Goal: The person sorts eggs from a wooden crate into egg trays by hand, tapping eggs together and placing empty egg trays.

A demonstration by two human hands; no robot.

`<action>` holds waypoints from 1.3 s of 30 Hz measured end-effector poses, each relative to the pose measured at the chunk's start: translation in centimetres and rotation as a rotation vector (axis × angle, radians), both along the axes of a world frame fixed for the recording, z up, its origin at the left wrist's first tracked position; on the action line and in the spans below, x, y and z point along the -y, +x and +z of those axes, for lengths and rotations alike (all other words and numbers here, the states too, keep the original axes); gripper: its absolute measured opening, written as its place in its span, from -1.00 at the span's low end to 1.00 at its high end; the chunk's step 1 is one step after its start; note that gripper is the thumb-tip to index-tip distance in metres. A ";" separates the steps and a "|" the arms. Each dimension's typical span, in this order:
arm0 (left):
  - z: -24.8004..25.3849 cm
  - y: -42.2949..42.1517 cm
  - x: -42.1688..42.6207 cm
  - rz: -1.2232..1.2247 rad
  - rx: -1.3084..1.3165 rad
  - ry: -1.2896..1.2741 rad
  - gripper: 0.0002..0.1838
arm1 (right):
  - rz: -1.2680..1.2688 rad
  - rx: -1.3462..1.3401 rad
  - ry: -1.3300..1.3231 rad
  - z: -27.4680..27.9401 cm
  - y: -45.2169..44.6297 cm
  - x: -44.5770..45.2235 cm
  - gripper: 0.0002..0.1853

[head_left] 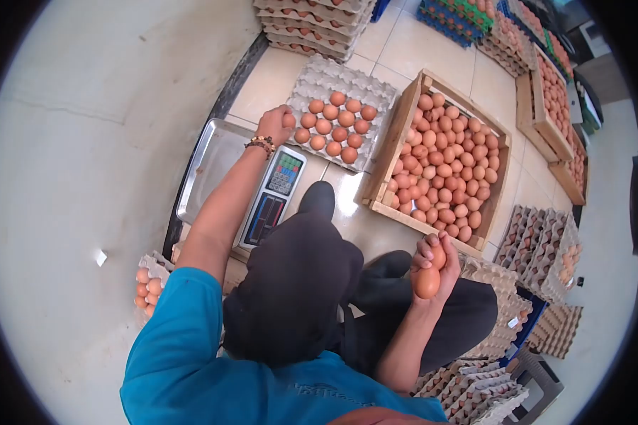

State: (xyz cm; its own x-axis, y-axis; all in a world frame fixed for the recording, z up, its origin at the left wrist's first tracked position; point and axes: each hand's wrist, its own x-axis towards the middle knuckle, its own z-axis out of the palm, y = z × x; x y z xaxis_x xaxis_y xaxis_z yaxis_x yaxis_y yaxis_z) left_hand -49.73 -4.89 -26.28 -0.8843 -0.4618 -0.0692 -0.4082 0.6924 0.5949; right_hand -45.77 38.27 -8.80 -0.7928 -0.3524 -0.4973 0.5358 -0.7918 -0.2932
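My left hand, with a beaded bracelet at its wrist, is closed around a brown egg at the left edge of a grey egg tray. Rows of brown eggs fill part of that tray. My right hand holds brown eggs above my leg, close to the near corner of a wooden crate. Loose brown eggs are heaped inside the crate. Beneath my left forearm lies a scale with a metal pan.
Stacked egg trays stand at the top. More wooden crates with eggs are at the upper right, near green and blue trays. Further tray stacks lie at the right. A few eggs sit at the lower left.
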 end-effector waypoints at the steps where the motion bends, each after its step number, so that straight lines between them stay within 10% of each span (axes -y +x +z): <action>1: -0.7 -0.2 0.8 -0.020 0.010 -0.029 -0.56 | -0.010 0.003 0.020 -0.3 -0.1 0.1 -0.87; 14: -2.4 1.7 1.9 0.071 -0.230 0.000 -0.75 | -0.009 0.056 0.097 -0.8 -0.2 1.3 -0.87; 18: 9.1 2.7 -3.4 -0.023 -0.395 0.323 -0.74 | -0.011 0.047 0.274 0.7 -0.4 3.4 -0.84; 22: 26.4 4.7 -12.3 -0.383 0.046 1.010 -0.59 | -0.009 -0.164 0.335 3.4 -0.5 6.1 -0.80; 25: 31.7 6.3 -16.5 -0.718 0.210 0.873 -0.44 | -0.089 -0.291 0.320 7.2 0.0 8.0 -0.79; 30: 32.8 8.8 -20.8 -0.763 -0.080 0.620 -0.30 | -0.287 -0.513 0.345 11.5 0.6 9.3 -0.76; 39: 34.0 11.6 -17.5 -0.495 -0.027 1.643 -0.39 | -0.090 -0.431 -0.329 11.1 1.0 5.7 -0.49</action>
State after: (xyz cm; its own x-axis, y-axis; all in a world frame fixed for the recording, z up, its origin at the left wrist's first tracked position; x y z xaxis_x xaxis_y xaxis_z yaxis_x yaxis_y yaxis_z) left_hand -38.17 12.66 7.75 -0.9188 0.3697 -0.1381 -0.3382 -0.5572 0.7584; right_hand -44.77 32.56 2.28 -0.9345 -0.3560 0.0044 0.3479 -0.9159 -0.2001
